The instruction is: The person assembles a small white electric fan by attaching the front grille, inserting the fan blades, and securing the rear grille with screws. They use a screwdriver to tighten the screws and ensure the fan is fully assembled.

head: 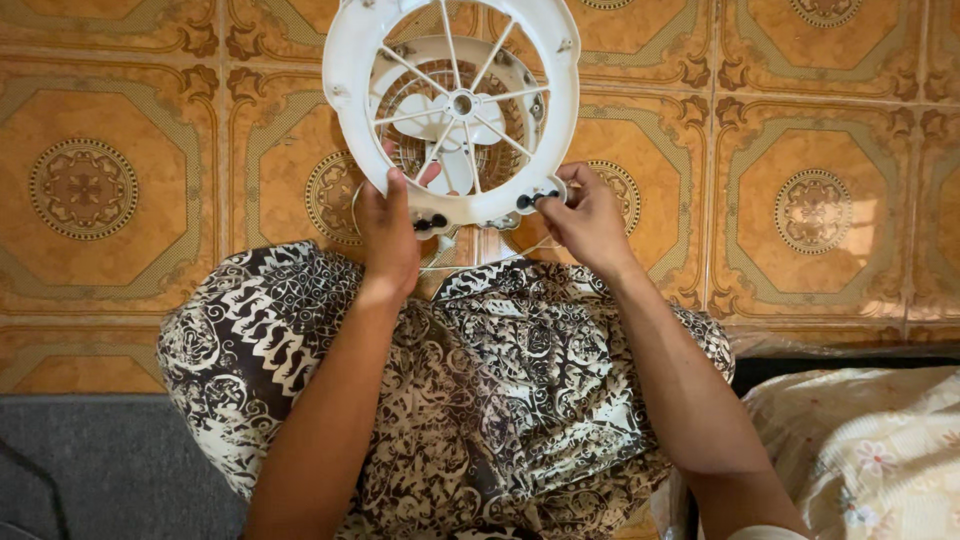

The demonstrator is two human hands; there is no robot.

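Note:
A round white plastic fan housing (pixel 352 70) with thin spokes and a white blade inside is held up above my lap. My left hand (pixel 388 232) grips its lower left rim, fingers wrapped around the edge. My right hand (pixel 583 217) pinches a small black knob (pixel 535 199) on the lower right of the rim. Two more black knobs (pixel 431 222) sit on the bottom edge beside my left thumb. A thin white wire (pixel 452 262) hangs down from the housing toward my lap.
My lap is covered by black-and-white patterned cloth (pixel 470 400). Orange ornamental floor tiles (pixel 810 200) lie beneath. A grey cushion (pixel 100 460) is at the lower left, a floral fabric (pixel 870 450) at the lower right.

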